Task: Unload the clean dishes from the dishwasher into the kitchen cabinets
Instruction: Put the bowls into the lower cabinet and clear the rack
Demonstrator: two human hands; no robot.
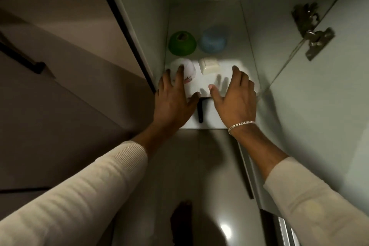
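Left hand (173, 102) spread, fingers touching glossy rounded white cup (190, 71); right hand (235, 98) spread.

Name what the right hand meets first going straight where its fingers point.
Likely nothing until the cabinet's back wall: the right hand points just right of the blue bowl; depth unclear.

Left hand (173, 98) on white cup (189, 71)

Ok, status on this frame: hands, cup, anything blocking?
Left hand flat on white cup, cup on cabinet shelf. Right hand open, empty. Cream dish, green bowl, blue bowl alongside; nothing blocking.
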